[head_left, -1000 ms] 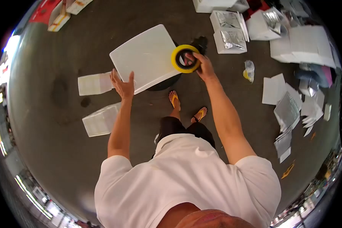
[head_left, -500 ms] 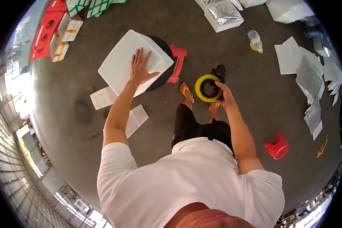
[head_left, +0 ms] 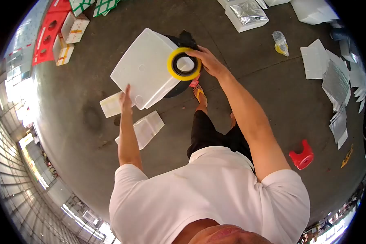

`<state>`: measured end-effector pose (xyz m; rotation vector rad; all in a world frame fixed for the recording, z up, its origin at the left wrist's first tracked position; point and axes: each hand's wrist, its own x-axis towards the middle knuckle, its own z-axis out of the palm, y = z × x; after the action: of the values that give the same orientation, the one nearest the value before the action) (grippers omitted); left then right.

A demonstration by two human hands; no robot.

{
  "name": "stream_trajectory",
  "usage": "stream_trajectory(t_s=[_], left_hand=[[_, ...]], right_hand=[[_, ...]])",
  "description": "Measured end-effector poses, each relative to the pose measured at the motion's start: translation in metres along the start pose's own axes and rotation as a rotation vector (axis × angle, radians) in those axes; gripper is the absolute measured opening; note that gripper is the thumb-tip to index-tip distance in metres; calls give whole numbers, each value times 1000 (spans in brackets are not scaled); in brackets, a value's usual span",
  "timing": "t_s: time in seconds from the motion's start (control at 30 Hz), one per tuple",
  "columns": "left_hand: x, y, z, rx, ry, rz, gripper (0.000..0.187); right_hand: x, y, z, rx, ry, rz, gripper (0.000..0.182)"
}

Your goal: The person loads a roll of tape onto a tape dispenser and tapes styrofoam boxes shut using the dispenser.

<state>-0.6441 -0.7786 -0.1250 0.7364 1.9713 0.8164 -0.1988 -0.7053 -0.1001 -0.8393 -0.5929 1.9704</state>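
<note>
A white foam box [head_left: 140, 67] rests on a round black surface [head_left: 175, 90], mostly hidden beneath it. My left hand [head_left: 126, 100] is at the box's lower left edge, fingers pointing up along its side; whether they grip it is hard to see. Yellow tape [head_left: 173, 74] on a black dispenser [head_left: 187, 40] is in my right hand [head_left: 207, 61], whose fingers are wrapped round it. The tape roll overlaps the right edge of the box in view; contact between them cannot be made out.
Flat foam pieces [head_left: 148, 129] lie below the box. On the right are a red stool [head_left: 301, 155], foam sheets [head_left: 313, 63] and a plastic-wrapped roll [head_left: 280, 43]. Foam boxes [head_left: 248, 18] stand at the top, beside a floor crack. Red barriers [head_left: 49, 38] stand upper left.
My left hand has moved from the top of the box down to its lower left edge. My right hand has carried the tape up and left to the box's right side.
</note>
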Motion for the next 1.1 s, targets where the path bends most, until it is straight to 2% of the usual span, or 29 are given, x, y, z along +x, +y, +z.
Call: stream_trajectory(t_s=[0.03,0.1,0.17,0.2,0.23,0.33,0.4,0.53,0.63,0.73,0.8,0.83,0.9,0.97,1.0,1.1], left_hand=[[-33,4,20,-96,-11,28,75],[-52,10,45,-197,-22,126,68],[-66,21,53,-186,69,121,67],[-72,27,53,-155,153,125,65],[-75,26,52,-171,163,117,65],[-78,19,49,-238,138,141,65],[-64,-3,53,-186,155,232,62],[-67,7,62,-121,193,197,64],[-66,5,61,-146,198,241,65],[-66,10,63,-65,186,288,67],[-69,17,74,560,664,575,63],[-69,28,77,560,661,582,63],[-71,57,83,833,164,969,66],[-76,80,106,700,-238,1102,70],[-75,84,117,672,-357,1106,72],[-82,93,136,792,-348,1206,75]], right_hand=[[10,1,6,-2,-20,71,35],[17,-5,21,-69,-32,152,36],[20,-3,28,-145,-51,228,37],[19,3,30,-193,-79,174,38],[17,5,31,-242,-109,118,39],[14,6,34,-322,-93,135,41],[12,9,36,-402,-65,146,45],[22,20,25,-421,-55,156,48],[17,20,30,-464,-1,196,49],[12,26,29,-376,-20,168,49],[13,31,28,-375,-25,154,49],[14,34,25,-374,-28,140,49],[19,40,16,-414,-1,136,49],[18,40,18,-338,-26,142,52],[18,38,18,-290,-64,151,57],[20,46,13,-348,30,149,57]])
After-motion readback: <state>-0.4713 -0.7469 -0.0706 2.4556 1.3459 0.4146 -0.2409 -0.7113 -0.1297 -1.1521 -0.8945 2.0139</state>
